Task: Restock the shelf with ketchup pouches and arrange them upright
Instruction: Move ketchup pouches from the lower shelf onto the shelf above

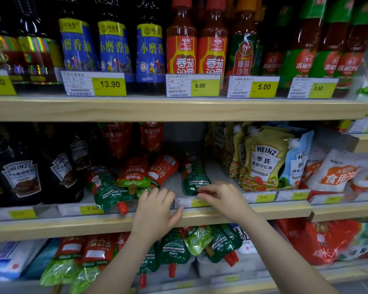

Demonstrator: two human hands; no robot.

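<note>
Several red and green ketchup pouches lie flat on the middle shelf (253,211). One pouch (192,172) lies alone to the right, and my right hand (220,196) pinches its near end with curled fingers. Left of it, pouches (136,177) lie in a heap, one with its red cap (122,207) over the shelf edge. My left hand (155,211) rests with relaxed fingers at the shelf's front, fingertips touching the heap's near edge. Two pouches (134,136) stand upright at the back. More ketchup pouches (174,249) lie on the shelf below.
Dark Heinz pouches (19,177) stand to the left, yellow Heinz salad dressing pouches (263,160) to the right. Bottles of sesame oil (113,47) and ketchup (182,43) fill the upper shelf. Price tags (191,201) line the shelf fronts.
</note>
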